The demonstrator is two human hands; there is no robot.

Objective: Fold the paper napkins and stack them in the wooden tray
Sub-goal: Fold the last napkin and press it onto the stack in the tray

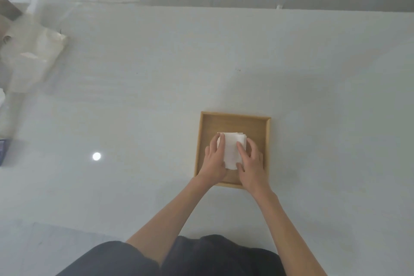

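One pale, crumpled bag [35, 51] lay blurred at ten o'clock on the white table [156, 74], with a dark blue thing [3, 152] cut off by the picture's edge at nine o'clock. A round spot of glare [96, 156] shone on the table at about eight o'clock. Toward five o'clock from the table's middle sat the wooden tray [233, 115], and the folded napkins [231, 148] lay stacked in the middle of it. The left hand [215, 159] rested on the stack's nine o'clock edge, its fingers nearly straight, one lying on top of the paper; its grip was loose and flat, closing on nothing. The right hand [251, 163] rested on the three o'clock edge, forefinger flat on top, thumb at the six o'clock edge and the other fingers lightly bent over the side, pressing rather than clasping. Both bare forearms reached in from six o'clock over dark clothing [201, 257].
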